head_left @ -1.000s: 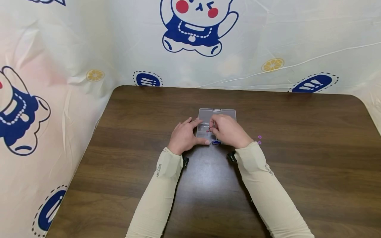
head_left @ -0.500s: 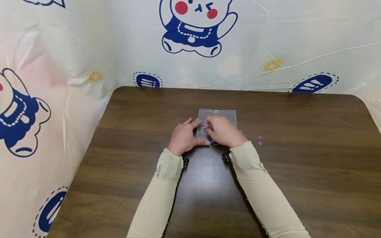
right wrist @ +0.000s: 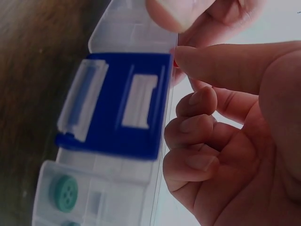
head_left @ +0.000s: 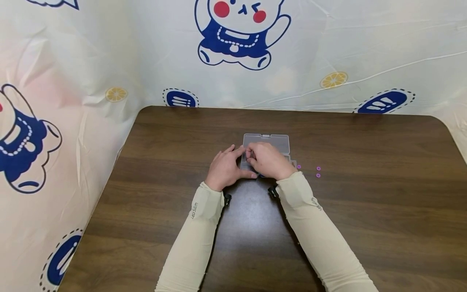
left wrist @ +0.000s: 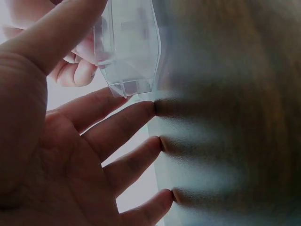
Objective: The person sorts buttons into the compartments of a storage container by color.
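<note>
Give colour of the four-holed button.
The four-holed button is teal green; the right wrist view shows it best.

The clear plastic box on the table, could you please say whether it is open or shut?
The box is open: in the head view, its lid lies folded back on the far side, partly behind the right hand.

The box (head_left: 279, 142) was clear, its panel (right wrist: 115, 106) dark blue. A button (right wrist: 66, 193) was green; a small item (right wrist: 176, 63) showed red; three rings (head_left: 299, 166) were purple. The table (head_left: 372, 194) was brown wood-grained, the sleeves (head_left: 187, 247) cream with dark lettering, the backdrop (head_left: 153, 48) whitish with blue cartoons and yellow citrus slices.
</note>
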### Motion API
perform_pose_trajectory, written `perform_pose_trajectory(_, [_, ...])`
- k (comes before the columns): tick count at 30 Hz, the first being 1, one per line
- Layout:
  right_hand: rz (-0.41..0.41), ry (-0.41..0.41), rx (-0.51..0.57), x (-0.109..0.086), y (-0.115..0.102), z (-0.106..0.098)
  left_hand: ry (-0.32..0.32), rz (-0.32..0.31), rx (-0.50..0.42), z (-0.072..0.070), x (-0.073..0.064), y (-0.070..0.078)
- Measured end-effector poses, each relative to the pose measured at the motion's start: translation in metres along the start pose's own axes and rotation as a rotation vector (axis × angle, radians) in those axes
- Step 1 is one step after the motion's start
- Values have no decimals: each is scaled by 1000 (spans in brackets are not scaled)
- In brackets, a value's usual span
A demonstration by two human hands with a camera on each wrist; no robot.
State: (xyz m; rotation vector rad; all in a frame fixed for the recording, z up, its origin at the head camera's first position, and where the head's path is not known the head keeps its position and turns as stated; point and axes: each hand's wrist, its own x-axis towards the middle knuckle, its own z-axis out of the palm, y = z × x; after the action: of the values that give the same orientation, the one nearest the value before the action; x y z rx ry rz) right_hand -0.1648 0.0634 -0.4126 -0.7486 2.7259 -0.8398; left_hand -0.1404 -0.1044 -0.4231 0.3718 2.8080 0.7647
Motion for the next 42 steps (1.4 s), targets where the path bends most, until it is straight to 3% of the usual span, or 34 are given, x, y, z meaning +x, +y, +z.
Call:
perform_pose_trajectory(22, [9,-1,2,-8,-2,-10,-19,-15,-8,-1,1,1])
perform_pose_trajectory(33, [80,-7,-18,-21,4,-28,-21,-22,10,-1,2,1])
perform_pose_trajectory(42, [93,12,-38,-31,14,-34,-24,-36,6,1,3,1])
